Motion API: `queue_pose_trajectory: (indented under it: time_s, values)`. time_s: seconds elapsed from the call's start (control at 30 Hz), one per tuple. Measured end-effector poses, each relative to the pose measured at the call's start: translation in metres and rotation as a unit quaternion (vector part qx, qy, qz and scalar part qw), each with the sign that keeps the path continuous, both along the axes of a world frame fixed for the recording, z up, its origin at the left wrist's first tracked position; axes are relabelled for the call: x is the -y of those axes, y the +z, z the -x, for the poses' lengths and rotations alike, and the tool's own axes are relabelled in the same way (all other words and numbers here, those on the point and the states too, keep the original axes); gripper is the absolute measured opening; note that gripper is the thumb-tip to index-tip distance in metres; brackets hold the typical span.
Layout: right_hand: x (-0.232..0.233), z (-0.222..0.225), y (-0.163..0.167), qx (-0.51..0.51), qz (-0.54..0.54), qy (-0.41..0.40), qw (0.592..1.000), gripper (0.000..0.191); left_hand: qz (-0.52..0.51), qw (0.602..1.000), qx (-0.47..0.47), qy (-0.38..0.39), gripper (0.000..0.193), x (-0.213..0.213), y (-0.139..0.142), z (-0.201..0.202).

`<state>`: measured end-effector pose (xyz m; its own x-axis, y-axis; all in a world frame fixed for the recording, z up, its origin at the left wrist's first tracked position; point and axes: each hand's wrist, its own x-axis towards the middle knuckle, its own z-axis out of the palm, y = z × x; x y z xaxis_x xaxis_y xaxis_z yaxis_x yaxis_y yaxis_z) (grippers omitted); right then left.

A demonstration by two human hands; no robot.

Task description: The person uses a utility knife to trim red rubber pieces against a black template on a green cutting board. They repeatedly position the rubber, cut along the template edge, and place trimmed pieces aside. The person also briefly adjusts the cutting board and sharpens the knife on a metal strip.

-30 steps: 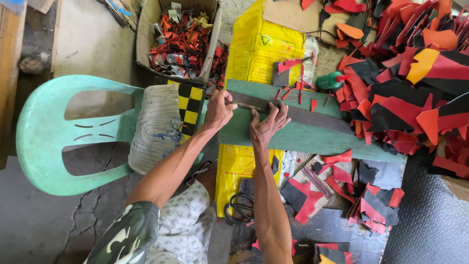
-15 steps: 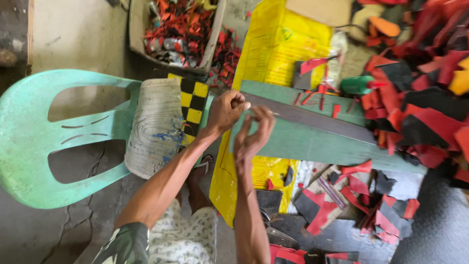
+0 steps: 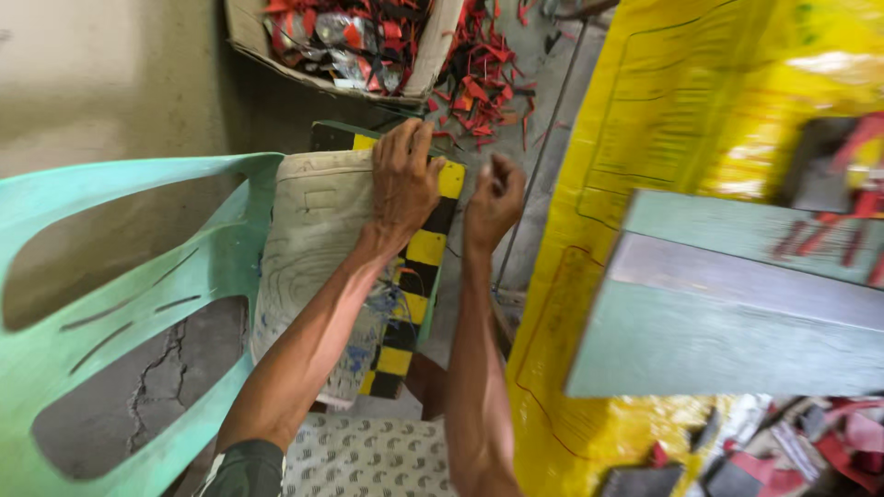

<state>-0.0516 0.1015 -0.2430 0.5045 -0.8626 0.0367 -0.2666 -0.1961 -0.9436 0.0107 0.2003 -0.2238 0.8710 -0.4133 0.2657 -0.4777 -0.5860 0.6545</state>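
Yellow-and-black checkered board is being pressed under the left hand, fingers spread flat across its top end beside the pale woven sack. The board's long axis is running back toward the body, while the right hand is being held curled just beside its edge, nothing visibly gripped.

Two hands, one green plastic chair, one cardboard box, one green bench.
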Motion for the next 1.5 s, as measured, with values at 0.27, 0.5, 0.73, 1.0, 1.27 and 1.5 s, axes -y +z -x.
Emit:
queue_pose_trajectory:
  time_s: [0.27,0.5,0.73,1.0,1.27,1.5]
  values:
    - [0.057,-0.046,-0.135,-0.026,-0.207,0.130,0.969,0.022,0.026,0.999,-0.004,-0.043,0.020,-0.013,-0.035,0.006]
    - [0.064,-0.086,-0.231,-0.088,-0.144,0.225,0.960,0.010,0.045,0.997,-0.047,-0.028,0.014,-0.014,-0.041,0.000]
    - [0.064,-0.113,-0.325,-0.232,0.032,0.339,0.911,0.017,0.010,0.996,-0.086,-0.029,0.015,-0.009,-0.040,-0.002]
    - [0.056,-0.120,-0.440,-0.216,0.290,0.540,0.760,0.040,-0.004,0.998,-0.068,-0.015,0.014,-0.005,-0.047,-0.006]
    - [0.052,-0.106,-0.457,-0.309,0.285,0.545,0.726,0.023,-0.022,0.996,-0.081,-0.004,0.014,0.000,-0.049,-0.004]
    - [0.062,-0.089,-0.417,-0.244,0.147,0.436,0.853,0.013,-0.008,0.995,-0.093,-0.026,0.014,-0.006,-0.046,-0.001]
